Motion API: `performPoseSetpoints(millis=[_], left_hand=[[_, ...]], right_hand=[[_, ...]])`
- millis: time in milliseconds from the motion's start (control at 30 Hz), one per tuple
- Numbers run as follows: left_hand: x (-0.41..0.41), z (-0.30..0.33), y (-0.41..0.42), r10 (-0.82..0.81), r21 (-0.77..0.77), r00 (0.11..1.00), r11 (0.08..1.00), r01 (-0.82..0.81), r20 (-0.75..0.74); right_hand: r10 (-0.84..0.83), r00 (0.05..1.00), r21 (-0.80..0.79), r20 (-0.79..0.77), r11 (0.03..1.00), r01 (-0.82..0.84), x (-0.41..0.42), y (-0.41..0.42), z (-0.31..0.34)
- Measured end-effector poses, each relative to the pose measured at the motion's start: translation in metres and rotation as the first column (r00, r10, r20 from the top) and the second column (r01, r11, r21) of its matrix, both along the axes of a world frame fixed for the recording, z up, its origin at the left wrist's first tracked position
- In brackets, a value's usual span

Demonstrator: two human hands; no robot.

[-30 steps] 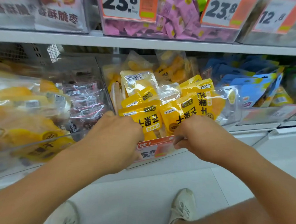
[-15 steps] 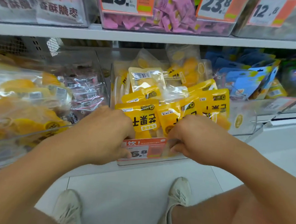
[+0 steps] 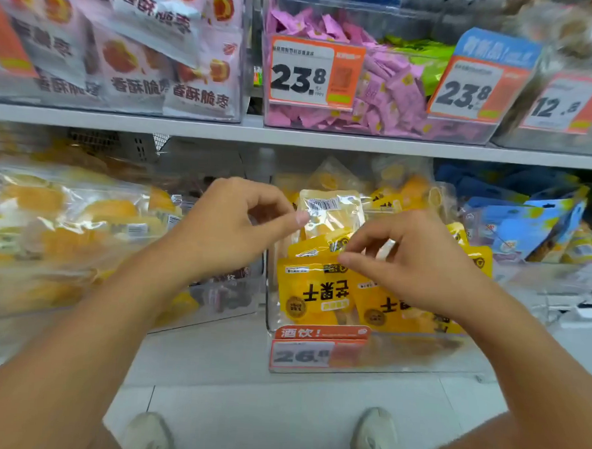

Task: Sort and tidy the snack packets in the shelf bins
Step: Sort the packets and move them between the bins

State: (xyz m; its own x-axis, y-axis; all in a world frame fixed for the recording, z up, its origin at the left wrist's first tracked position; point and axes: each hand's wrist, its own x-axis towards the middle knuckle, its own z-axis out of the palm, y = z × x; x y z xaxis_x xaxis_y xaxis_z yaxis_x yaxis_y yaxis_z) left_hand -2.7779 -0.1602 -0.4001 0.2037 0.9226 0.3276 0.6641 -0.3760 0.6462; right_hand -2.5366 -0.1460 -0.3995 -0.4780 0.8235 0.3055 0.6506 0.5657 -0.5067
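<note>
Both forearms are bare, with no sleeve, watch or ring showing on the left hand (image 3: 232, 228) or right hand (image 3: 419, 265). Bare knees show below, above pale grey-white lace-up fabric sneakers (image 3: 374, 438) (scuffed, somewhat blurred).

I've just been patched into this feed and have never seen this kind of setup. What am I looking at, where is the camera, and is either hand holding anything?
There is no machine here: these are a person's two bare hands, filmed by one wide-angle camera on their head, looking forward and down, so the shoes show at the bottom. Both hands are raised over a clear plastic shelf bin filled with yellow dried-mango snack packets. The left hand has its thumb and fingers curled at the edge of a clear packet with a barcode label that stands upright behind the yellow ones; it seems to touch or pinch it, but I cannot tell for sure. The right hand has curled fingers at the packet tops, grip unclear. An orange and white price tag hangs on the bin's front.
</note>
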Motion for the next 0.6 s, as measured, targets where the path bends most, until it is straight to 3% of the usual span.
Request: performPoseSetpoints(millis=[100, 200, 300, 367, 500, 600], left_hand=[[-0.011, -0.014, 0.046, 0.16, 0.012, 0.985, 0.987, -0.159, -0.061], [-0.01, -0.02, 0.077, 0.151, -0.08, 0.976, 0.983, -0.165, -0.156], [-0.007, -0.023, 0.097, 0.156, -0.126, 0.964, 0.974, -0.186, -0.216], [-0.006, -0.028, 0.106, 0.161, -0.139, 0.955, 0.97, -0.199, -0.248], [-0.009, -0.034, 0.12, 0.213, -0.069, 0.964, 0.972, -0.226, -0.158], [-0.012, -0.037, 0.128, 0.213, -0.081, 0.97, 0.971, -0.223, -0.116]], right_hand=[[-0.016, 0.99, 0.123, 0.137, 0.992, -0.001, -0.036, 0.044, 0.004], [-0.028, 0.918, 0.104, 0.396, 0.994, -0.015, -0.064, 0.09, -0.006], [-0.209, 0.856, 0.127, 0.473, 0.977, 0.169, -0.071, 0.113, -0.02], [-0.317, 0.852, 0.104, 0.417, 0.948, 0.302, -0.068, 0.117, -0.025], [-0.467, 0.877, 0.065, 0.114, 0.884, 0.462, -0.053, 0.133, -0.028], [-0.431, 0.903, -0.108, 0.006, 0.897, 0.429, -0.047, 0.139, -0.022]])
